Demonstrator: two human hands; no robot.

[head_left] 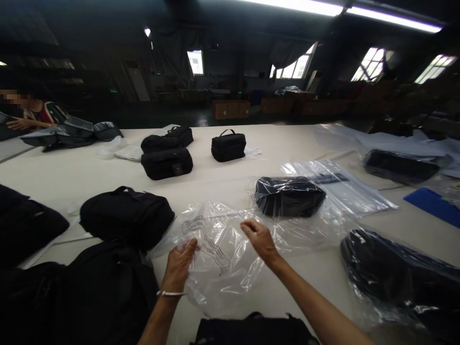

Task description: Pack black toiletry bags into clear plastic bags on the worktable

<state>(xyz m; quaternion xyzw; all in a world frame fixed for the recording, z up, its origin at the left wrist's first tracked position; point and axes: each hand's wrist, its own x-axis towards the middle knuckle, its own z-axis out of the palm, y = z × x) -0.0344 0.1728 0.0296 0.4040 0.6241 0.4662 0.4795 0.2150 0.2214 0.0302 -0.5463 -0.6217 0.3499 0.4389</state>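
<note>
A clear plastic bag (230, 239) with printed lines of text spreads over the table in front of me. My left hand (179, 263) is closed on its left side, thumb on top of the film. At the bag's right, my right hand (260, 239) has its fingers pinched together; whether film is between them I cannot make out. Just beyond lies a black case (289, 196) wrapped in clear plastic. Close to my body, at the bottom edge, is another black case (251, 330), only partly in view. A black bag (125, 215) with a top handle stands left of the plastic.
More black bags (167, 163) stand further back, one handled case (228, 145) among them. Flat plastic bags (352, 187) and wrapped cases (395, 273) lie to the right, near a blue sheet (433, 206). A person (36, 112) works at the far left.
</note>
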